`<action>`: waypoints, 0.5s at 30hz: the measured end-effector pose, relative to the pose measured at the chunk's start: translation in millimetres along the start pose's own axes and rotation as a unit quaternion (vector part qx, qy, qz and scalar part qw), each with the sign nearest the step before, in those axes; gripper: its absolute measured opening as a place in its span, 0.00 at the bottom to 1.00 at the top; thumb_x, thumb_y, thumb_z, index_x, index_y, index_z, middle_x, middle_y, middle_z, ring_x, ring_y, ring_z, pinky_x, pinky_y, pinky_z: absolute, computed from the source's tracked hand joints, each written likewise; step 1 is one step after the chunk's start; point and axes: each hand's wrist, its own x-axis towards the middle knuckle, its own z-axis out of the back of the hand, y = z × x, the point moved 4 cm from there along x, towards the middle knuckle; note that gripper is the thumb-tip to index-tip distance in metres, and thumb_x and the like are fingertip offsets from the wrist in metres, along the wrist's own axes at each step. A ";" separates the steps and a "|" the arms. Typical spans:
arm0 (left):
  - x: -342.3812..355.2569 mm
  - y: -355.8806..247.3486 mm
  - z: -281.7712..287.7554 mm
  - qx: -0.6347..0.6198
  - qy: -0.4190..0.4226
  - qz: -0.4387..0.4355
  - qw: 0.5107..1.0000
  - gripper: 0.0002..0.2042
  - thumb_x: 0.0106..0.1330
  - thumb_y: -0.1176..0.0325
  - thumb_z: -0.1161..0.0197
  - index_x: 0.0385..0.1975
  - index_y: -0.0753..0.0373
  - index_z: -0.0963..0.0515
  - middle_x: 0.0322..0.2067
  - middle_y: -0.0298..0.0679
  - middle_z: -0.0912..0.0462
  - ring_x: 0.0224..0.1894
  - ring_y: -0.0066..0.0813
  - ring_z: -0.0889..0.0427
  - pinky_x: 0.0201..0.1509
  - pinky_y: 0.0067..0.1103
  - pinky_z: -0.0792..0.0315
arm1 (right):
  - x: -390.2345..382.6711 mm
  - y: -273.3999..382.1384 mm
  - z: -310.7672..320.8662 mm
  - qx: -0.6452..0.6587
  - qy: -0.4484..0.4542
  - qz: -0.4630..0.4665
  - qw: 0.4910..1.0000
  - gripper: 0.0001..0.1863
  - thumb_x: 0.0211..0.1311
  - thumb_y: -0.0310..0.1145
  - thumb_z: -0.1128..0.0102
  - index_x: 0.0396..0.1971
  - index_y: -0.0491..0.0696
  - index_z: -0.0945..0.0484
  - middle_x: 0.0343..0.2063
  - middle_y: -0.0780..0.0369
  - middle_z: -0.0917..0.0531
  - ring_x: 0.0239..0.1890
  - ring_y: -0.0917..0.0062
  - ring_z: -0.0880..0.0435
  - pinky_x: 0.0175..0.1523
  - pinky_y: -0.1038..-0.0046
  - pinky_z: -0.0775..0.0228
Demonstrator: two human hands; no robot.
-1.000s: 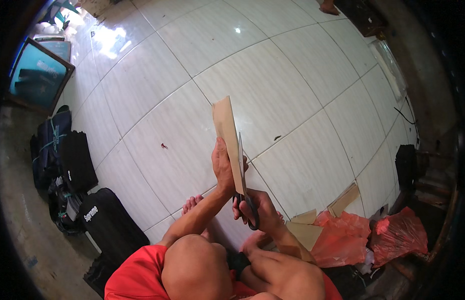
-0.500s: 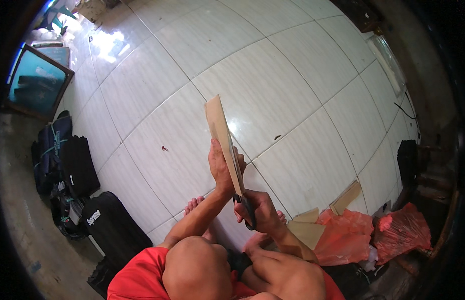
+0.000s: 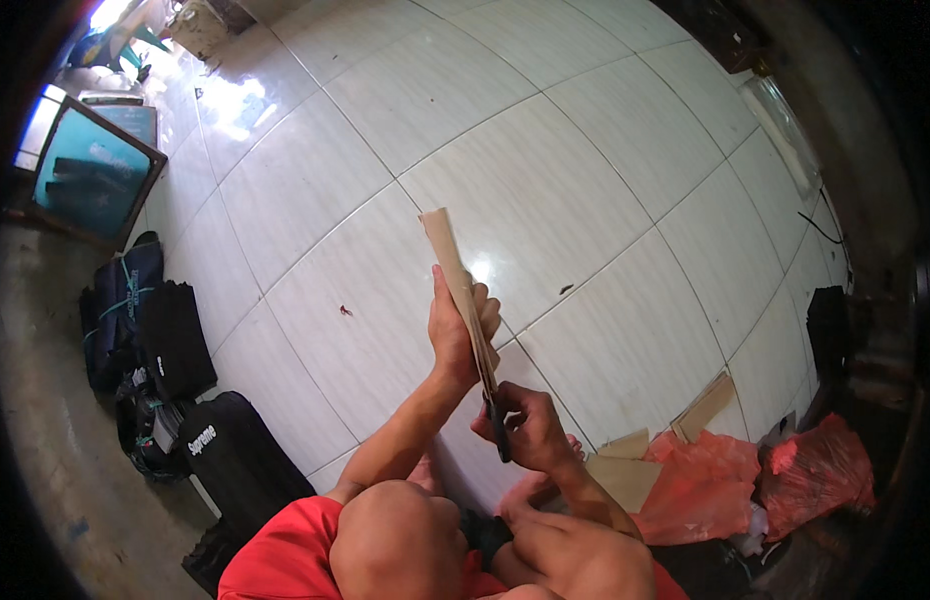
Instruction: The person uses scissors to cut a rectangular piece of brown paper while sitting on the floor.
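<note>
Brown cardboard pieces [image 3: 444, 243], long and narrow and layered together, are held up over the floor. My left hand [image 3: 453, 335] is wrapped round their middle, with the thumb on the near side and the fingers curled behind. At the lower end, my right hand [image 3: 532, 428] grips the black handles of a pair of scissors [image 3: 501, 432]. The scissors meet the cardboard's lower edge; their blades are mostly hidden by it, so how far they are inside cannot be made out.
At the lower right lie flat cardboard pieces [image 3: 625, 478], a cardboard strip [image 3: 703, 408] and crumpled red plastic bags [image 3: 700, 488]. Black cloth bags [image 3: 243, 455] line the left side, below a blue framed board [image 3: 95, 182]. Small scraps dot the tiled floor [image 3: 405, 260].
The cardboard has turned more edge-on and its top end has come lower. My right hand and the scissors have rotated, so the handles appear narrower. The whole view has shifted slightly.
</note>
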 end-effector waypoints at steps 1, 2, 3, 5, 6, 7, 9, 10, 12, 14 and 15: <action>-1.1 1.5 -3.1 -0.006 0.013 0.012 1.000 0.22 0.79 0.45 0.58 0.23 0.52 0.38 0.16 0.27 0.44 0.15 0.19 0.45 0.17 0.18 0.49 | -0.1 -3.4 -2.9 0.045 0.024 -0.006 0.999 0.18 0.58 0.42 0.25 0.30 0.45 0.23 0.22 0.68 0.19 0.22 0.86 0.24 0.26 0.79 0.31; -0.8 2.2 -2.6 -0.007 0.012 0.013 1.000 0.22 0.79 0.45 0.58 0.23 0.52 0.38 0.16 0.27 0.44 0.15 0.19 0.45 0.17 0.18 0.49 | -0.8 -5.1 -5.0 0.090 0.047 -0.013 0.995 0.19 0.58 0.44 0.25 0.33 0.45 0.23 0.24 0.68 0.19 0.24 0.86 0.23 0.27 0.80 0.31; -0.2 4.7 -2.4 -0.026 0.016 0.030 0.999 0.22 0.79 0.46 0.58 0.23 0.52 0.38 0.16 0.27 0.43 0.15 0.19 0.45 0.17 0.19 0.49 | -1.2 -4.7 -3.1 0.088 0.047 -0.015 0.995 0.19 0.58 0.44 0.25 0.33 0.45 0.23 0.24 0.68 0.19 0.24 0.86 0.23 0.27 0.80 0.31; 1.0 7.0 0.2 -0.045 0.019 0.047 0.998 0.22 0.79 0.47 0.58 0.23 0.52 0.38 0.16 0.27 0.43 0.15 0.18 0.45 0.17 0.19 0.49 | -1.6 -3.0 -2.1 0.152 0.097 -0.062 0.982 0.22 0.59 0.49 0.27 0.38 0.46 0.24 0.27 0.68 0.19 0.27 0.86 0.22 0.29 0.81 0.30; 1.6 7.6 1.3 -0.063 0.045 0.064 0.995 0.21 0.79 0.47 0.58 0.23 0.52 0.38 0.16 0.27 0.43 0.15 0.18 0.45 0.17 0.19 0.48 | -1.2 0.8 -0.5 0.151 0.097 -0.062 0.982 0.22 0.59 0.49 0.27 0.38 0.46 0.24 0.27 0.68 0.19 0.27 0.86 0.22 0.29 0.81 0.30; 1.9 7.8 1.9 -0.082 0.070 0.082 0.991 0.21 0.78 0.48 0.57 0.23 0.52 0.38 0.16 0.27 0.43 0.15 0.18 0.44 0.17 0.19 0.48 | -1.4 5.5 -1.2 0.167 0.124 -0.064 0.976 0.19 0.61 0.44 0.29 0.36 0.45 0.24 0.27 0.68 0.20 0.28 0.86 0.22 0.30 0.81 0.29; 4.7 1.9 4.4 -0.049 0.072 0.064 0.994 0.22 0.78 0.45 0.58 0.23 0.52 0.39 0.16 0.27 0.45 0.15 0.18 0.46 0.17 0.19 0.50 | 0.7 9.5 0.8 0.184 0.153 -0.066 0.969 0.15 0.63 0.40 0.30 0.35 0.45 0.24 0.27 0.68 0.20 0.29 0.87 0.23 0.30 0.80 0.28; 6.3 -2.9 4.9 -0.017 0.074 0.047 0.996 0.24 0.78 0.42 0.58 0.22 0.52 0.40 0.16 0.27 0.46 0.16 0.18 0.48 0.17 0.19 0.52 | 1.3 10.3 0.2 0.243 0.198 -0.088 0.946 0.15 0.64 0.40 0.31 0.35 0.45 0.24 0.26 0.68 0.21 0.29 0.87 0.23 0.30 0.80 0.28; 5.4 -6.7 -2.0 -0.014 0.057 0.045 0.997 0.24 0.78 0.42 0.58 0.23 0.52 0.39 0.16 0.27 0.46 0.16 0.19 0.48 0.17 0.19 0.52 | 0.9 9.2 0.1 0.299 0.236 -0.112 0.918 0.15 0.64 0.40 0.31 0.35 0.45 0.24 0.26 0.69 0.21 0.29 0.87 0.23 0.31 0.80 0.28; 4.6 -8.3 -4.2 0.001 0.007 0.026 1.000 0.24 0.77 0.41 0.58 0.23 0.52 0.38 0.15 0.27 0.45 0.16 0.19 0.49 0.17 0.19 0.52 | 2.6 6.1 1.8 0.274 0.207 -0.118 0.932 0.15 0.64 0.39 0.31 0.35 0.44 0.24 0.26 0.68 0.21 0.28 0.88 0.23 0.29 0.82 0.30; 5.1 -5.4 -2.1 0.002 0.008 0.026 1.000 0.24 0.77 0.41 0.58 0.23 0.52 0.38 0.15 0.27 0.45 0.16 0.19 0.49 0.17 0.19 0.52 | 3.0 3.6 -1.5 0.274 0.207 -0.117 0.932 0.15 0.64 0.39 0.31 0.35 0.44 0.24 0.26 0.68 0.21 0.28 0.88 0.23 0.29 0.82 0.30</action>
